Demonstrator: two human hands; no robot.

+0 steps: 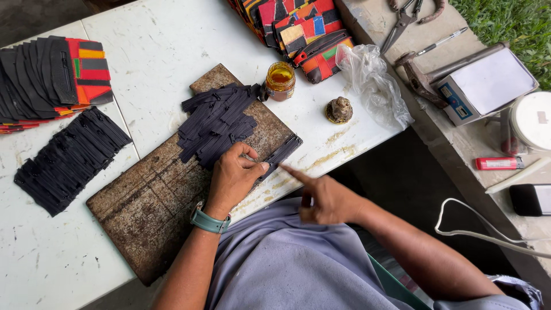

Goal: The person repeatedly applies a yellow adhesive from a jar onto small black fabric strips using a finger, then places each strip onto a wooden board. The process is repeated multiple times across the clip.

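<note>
Left hand (234,175), fingers curled, pins a black zipper strip (279,156) on a rusty board (146,204) beside a zipper pile (217,123); right hand (326,198) holds nothing, its extended forefinger touching the strip's end.

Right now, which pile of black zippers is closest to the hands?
The pile on the rusty board, just above the left hand. The other pile lies far left on the white table.
</note>
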